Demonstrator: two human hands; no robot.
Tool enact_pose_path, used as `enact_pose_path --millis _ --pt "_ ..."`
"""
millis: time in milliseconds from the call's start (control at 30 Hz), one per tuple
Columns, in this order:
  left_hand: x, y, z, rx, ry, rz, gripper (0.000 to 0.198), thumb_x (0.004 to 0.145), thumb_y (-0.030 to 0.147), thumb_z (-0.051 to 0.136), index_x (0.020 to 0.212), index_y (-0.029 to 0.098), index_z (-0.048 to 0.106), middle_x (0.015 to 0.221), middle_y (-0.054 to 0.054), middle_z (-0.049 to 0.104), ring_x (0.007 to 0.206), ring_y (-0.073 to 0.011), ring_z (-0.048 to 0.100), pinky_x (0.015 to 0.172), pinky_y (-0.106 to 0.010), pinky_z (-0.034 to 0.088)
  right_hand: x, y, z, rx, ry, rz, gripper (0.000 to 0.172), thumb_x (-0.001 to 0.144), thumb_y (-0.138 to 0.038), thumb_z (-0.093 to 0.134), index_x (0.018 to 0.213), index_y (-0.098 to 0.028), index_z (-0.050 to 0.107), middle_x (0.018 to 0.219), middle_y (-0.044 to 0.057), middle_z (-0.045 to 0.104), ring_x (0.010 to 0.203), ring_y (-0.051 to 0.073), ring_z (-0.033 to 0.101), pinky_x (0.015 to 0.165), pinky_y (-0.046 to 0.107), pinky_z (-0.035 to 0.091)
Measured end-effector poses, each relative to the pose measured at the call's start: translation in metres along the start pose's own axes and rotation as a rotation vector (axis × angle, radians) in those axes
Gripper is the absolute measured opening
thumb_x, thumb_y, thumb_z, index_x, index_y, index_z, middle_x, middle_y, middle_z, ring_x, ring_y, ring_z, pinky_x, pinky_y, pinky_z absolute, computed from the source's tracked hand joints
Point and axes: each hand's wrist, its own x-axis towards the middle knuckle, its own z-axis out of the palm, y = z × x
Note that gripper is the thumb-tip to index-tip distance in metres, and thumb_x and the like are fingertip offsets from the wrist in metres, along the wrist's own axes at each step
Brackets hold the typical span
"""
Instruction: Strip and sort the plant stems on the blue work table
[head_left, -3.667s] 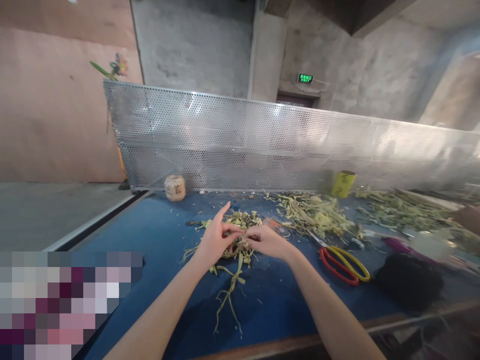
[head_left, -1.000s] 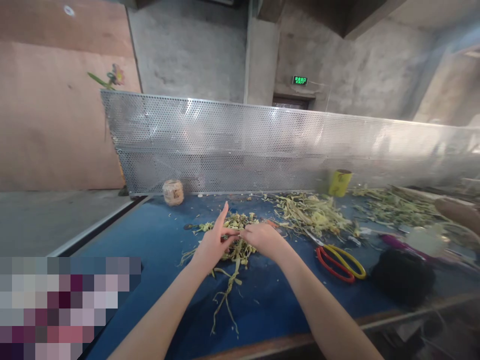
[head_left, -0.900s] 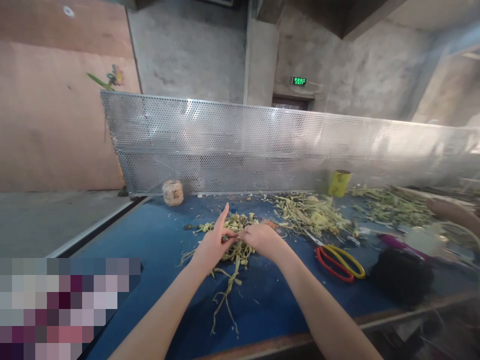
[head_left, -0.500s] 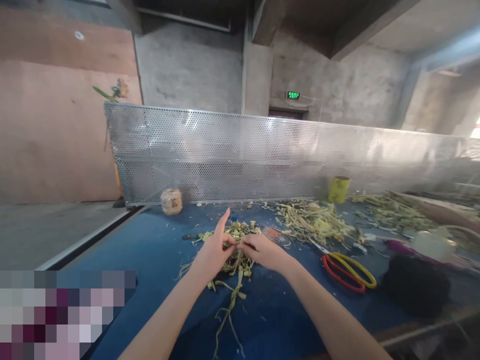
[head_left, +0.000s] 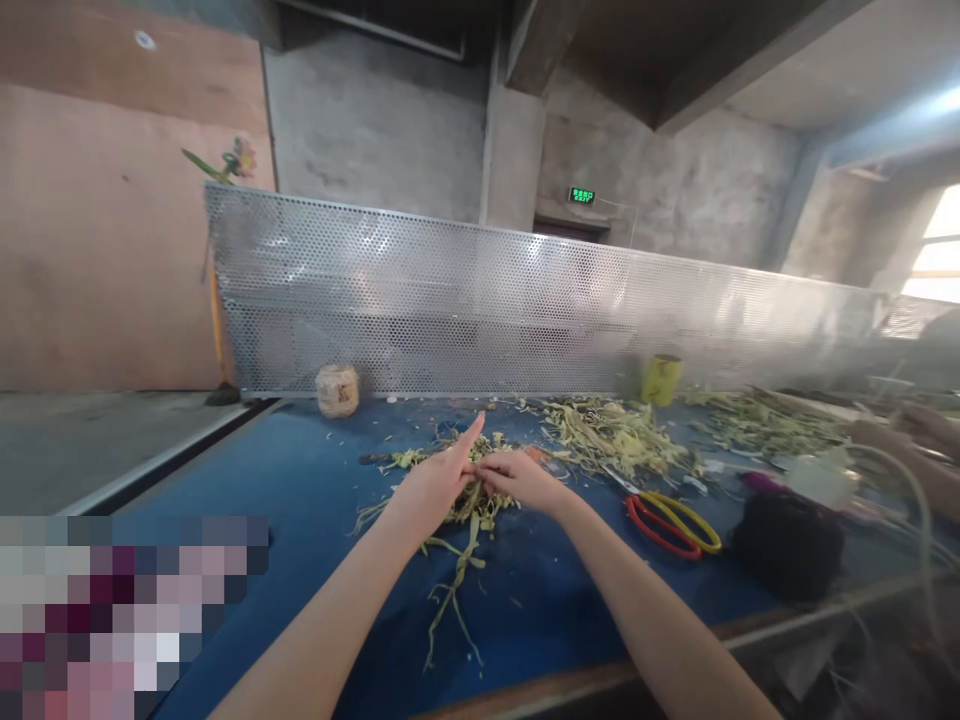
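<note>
My left hand [head_left: 429, 492] and my right hand [head_left: 525, 480] meet fingertip to fingertip over a small tangle of pale green plant strands [head_left: 491, 515]. The left thumb and fingers are pinched while one finger points up and away. The right fingers are bent in a pinch against the left ones. Between them a strand seems to be held, though the fingers mostly cover it. Toward me trails a knotted plant stem [head_left: 460, 577] with thin forked ends, lying on the blue table [head_left: 247, 480].
Scissors [head_left: 673, 525] with one red and one yellow handle lie right of my hands, by a larger heap of strands [head_left: 611, 437]. A twine roll [head_left: 337, 390] and a yellow-green cylinder [head_left: 661, 380] stand before the perforated metal panel [head_left: 450, 290]. A black bundle [head_left: 787, 545] and another person's hand [head_left: 926, 432] are at right.
The view has turned slightly right, and another person's hand shows more at the right edge. My hands stay together above the tangle, with the left one tilted a little more to the right.
</note>
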Motion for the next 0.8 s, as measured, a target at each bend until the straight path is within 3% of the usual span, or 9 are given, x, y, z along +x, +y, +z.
enact_pose_path --millis 233,433,567,700,800 --pt "0.000 0.000 0.002 0.040 0.084 0.031 0.065 0.081 0.018 0.037 0.135 0.023 0.001 0.088 -0.004 0.065 0.080 -0.0165 0.058 0.071 -0.028 0.043 0.001 -0.001 0.000 0.113 0.039 0.061 0.024 0.082 -0.026 0.039 0.064 -0.015 0.051 0.056 -0.003 0.049 0.050 0.006 0.041 0.050 0.018 0.031" --pt "0.001 -0.004 0.006 0.281 0.183 0.278 0.069 0.080 0.011 0.035 0.134 0.021 -0.006 0.090 -0.007 0.063 0.085 -0.0180 0.057 0.069 -0.028 0.045 0.003 -0.004 0.005 0.540 0.014 0.144 0.034 0.076 -0.050 0.044 0.070 -0.016 0.047 0.053 -0.005 0.044 0.045 0.006 0.040 0.046 0.020 0.033" --pt "0.003 -0.003 0.006 0.402 0.224 0.379 0.067 0.081 0.011 0.032 0.134 0.018 -0.008 0.089 -0.010 0.063 0.080 -0.0192 0.059 0.066 -0.029 0.046 0.005 0.002 0.006 0.652 0.033 0.170 0.040 0.068 -0.055 0.051 0.066 -0.016 0.046 0.050 -0.005 0.046 0.042 0.006 0.041 0.044 0.021 0.033" --pt "0.004 -0.003 0.005 0.359 0.188 0.342 0.067 0.080 0.012 0.034 0.134 0.016 -0.005 0.095 -0.013 0.063 0.084 -0.0206 0.060 0.067 -0.031 0.047 0.005 0.009 0.007 0.783 0.031 0.164 0.035 0.067 -0.050 0.056 0.066 -0.015 0.047 0.050 -0.006 0.045 0.041 0.004 0.036 0.043 0.019 0.030" --pt "0.002 -0.005 0.004 0.099 0.189 0.208 0.073 0.080 0.016 0.039 0.133 0.017 -0.011 0.096 -0.010 0.065 0.087 -0.0173 0.060 0.073 -0.029 0.047 0.003 0.009 0.006 0.781 0.025 0.154 0.033 0.069 -0.047 0.056 0.066 -0.015 0.048 0.052 -0.006 0.047 0.041 0.004 0.037 0.043 0.019 0.030"
